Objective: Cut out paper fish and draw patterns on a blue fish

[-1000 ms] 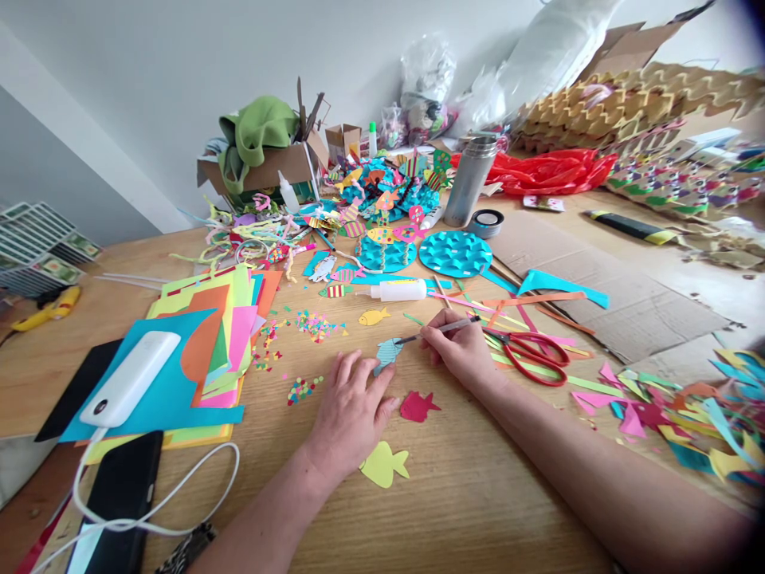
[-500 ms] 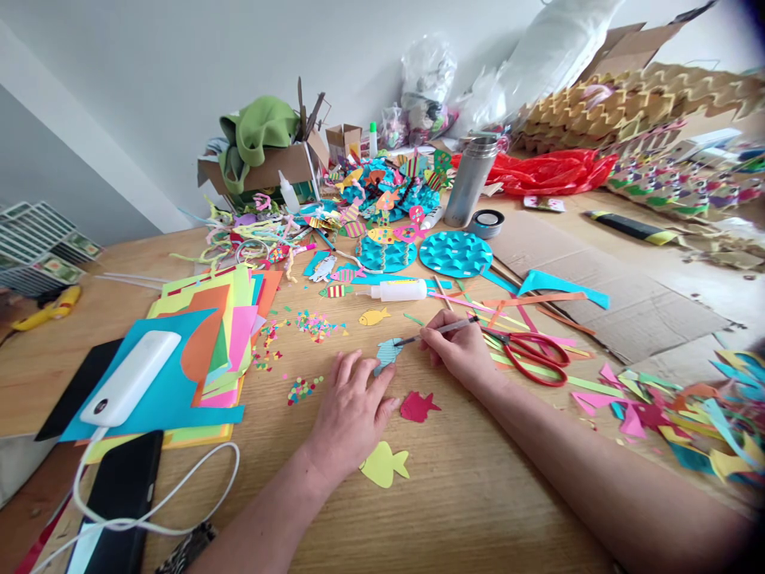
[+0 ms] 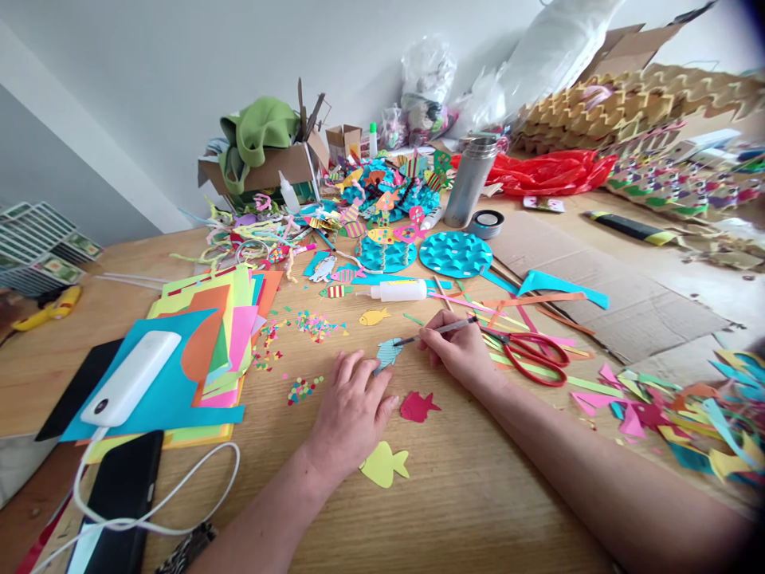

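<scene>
My left hand (image 3: 351, 406) lies flat on the wooden table, fingers spread, with its fingertips pressing the lower edge of a blue paper fish (image 3: 389, 351). My right hand (image 3: 457, 351) is closed around a thin pen (image 3: 439, 329) whose tip touches the blue fish. A red paper fish (image 3: 417, 406) lies just right of my left hand. Below it, near my left wrist, is a yellow paper fish (image 3: 383, 464). A small yellow-orange fish (image 3: 374, 317) lies farther back.
Red scissors (image 3: 531, 349) and paper strips lie right of my right hand. A glue bottle (image 3: 398, 290), a coloured paper stack (image 3: 209, 343), a white power bank (image 3: 130, 378), a black phone (image 3: 119, 498), confetti (image 3: 314, 325), cardboard (image 3: 603, 279) and a steel flask (image 3: 469, 180) crowd the table.
The pen tip has shifted very slightly on the blue fish. Both hands stay where they were.
</scene>
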Demonstrator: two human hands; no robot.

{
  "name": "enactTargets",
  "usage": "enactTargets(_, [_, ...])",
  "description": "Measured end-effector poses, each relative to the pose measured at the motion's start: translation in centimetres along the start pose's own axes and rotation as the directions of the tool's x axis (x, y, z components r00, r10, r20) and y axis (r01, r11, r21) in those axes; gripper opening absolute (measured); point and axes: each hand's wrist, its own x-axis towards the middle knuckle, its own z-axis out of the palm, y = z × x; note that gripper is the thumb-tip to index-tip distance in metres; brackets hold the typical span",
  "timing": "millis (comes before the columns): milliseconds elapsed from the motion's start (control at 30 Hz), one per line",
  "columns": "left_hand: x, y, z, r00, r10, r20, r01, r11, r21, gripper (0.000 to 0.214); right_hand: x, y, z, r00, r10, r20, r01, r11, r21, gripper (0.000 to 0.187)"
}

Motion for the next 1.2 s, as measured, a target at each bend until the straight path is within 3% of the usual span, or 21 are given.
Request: enactTargets(1200, [-0.08,-0.08,0.09,1.0,-0.008,0.016,0.008,1.0,-0.006,0.035,0.03,-0.02,-0.04,0.999,0.023,0.028,-0.023,1.0,0.004,0.013])
